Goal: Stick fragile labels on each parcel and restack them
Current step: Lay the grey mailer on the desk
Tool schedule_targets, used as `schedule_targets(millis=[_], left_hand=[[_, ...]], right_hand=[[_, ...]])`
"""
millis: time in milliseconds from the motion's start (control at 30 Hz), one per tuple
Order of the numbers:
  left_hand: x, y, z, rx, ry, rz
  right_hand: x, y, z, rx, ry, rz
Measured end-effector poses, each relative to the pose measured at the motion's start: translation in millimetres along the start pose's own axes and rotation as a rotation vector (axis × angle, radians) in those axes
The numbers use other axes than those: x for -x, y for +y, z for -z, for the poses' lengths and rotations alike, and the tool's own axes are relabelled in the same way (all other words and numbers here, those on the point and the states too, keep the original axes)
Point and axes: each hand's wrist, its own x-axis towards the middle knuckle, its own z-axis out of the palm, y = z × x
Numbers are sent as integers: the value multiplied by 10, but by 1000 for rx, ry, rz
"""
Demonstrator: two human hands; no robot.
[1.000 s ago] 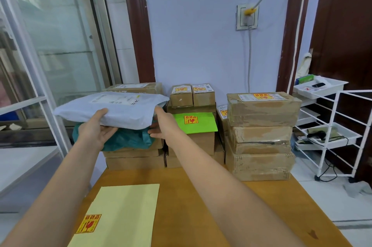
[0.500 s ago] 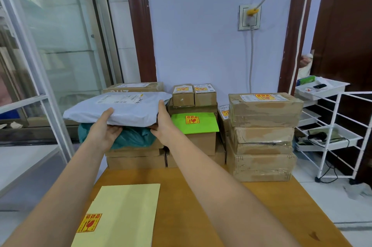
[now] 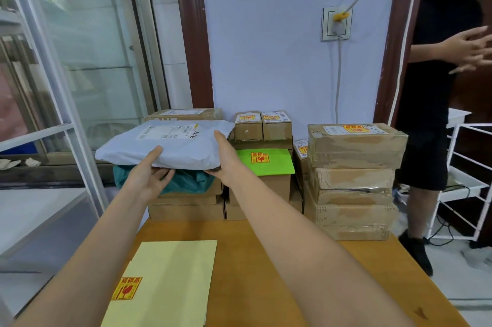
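atop teal bag (image 3: 183, 183) | grey mailer (image 3: 170, 144) | between hands: left hand (image 3: 149, 177), right hand (image 3: 226, 156)

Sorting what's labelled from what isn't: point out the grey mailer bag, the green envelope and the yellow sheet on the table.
grey mailer bag (image 3: 170, 144): head view, on its top face below the white shipping label.
green envelope (image 3: 277, 163): head view, bare green right of the fragile sticker.
yellow sheet (image 3: 175, 278): head view, plain middle of the sheet.

A pale blue wall (image 3: 266, 47) stands at the far side, framed by dark brown posts (image 3: 193, 28). A socket (image 3: 336, 23) (with a yellow plug) sits on it. Glass panels (image 3: 87, 47) fill the left. A white rack (image 3: 468, 180) stands right, on grey floor (image 3: 458, 273).
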Motion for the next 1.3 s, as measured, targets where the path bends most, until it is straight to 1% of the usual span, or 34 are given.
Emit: schedule_targets(millis=[100,233,467,667,733,933,1033,1200,1300], left_hand=[[51,-20,-38,76,-38,-9],[108,-67,-109,83,-66,-31],[193,-101,-173,49,-90,-65],[221,88,-19,251,-53,-111],[221,175,74,256,-61,-118],[231,286,148,112,-79,10],[187,314,149,-51,-77,61],[145,352,92,-328,-79,88],[160,345,18,-432,-81,93]], right_hand=[[-5,7,17,-14,12,5],[21,-65,75,-55,-3,17],[87,-125,207,95,23,69],[115,-208,380,135,45,144],[147,-256,504,151,45,152],[274,-319,767,187,10,140],[317,-339,820,212,-5,153],[425,-407,924,243,-75,171],[473,-445,977,244,-113,169]])
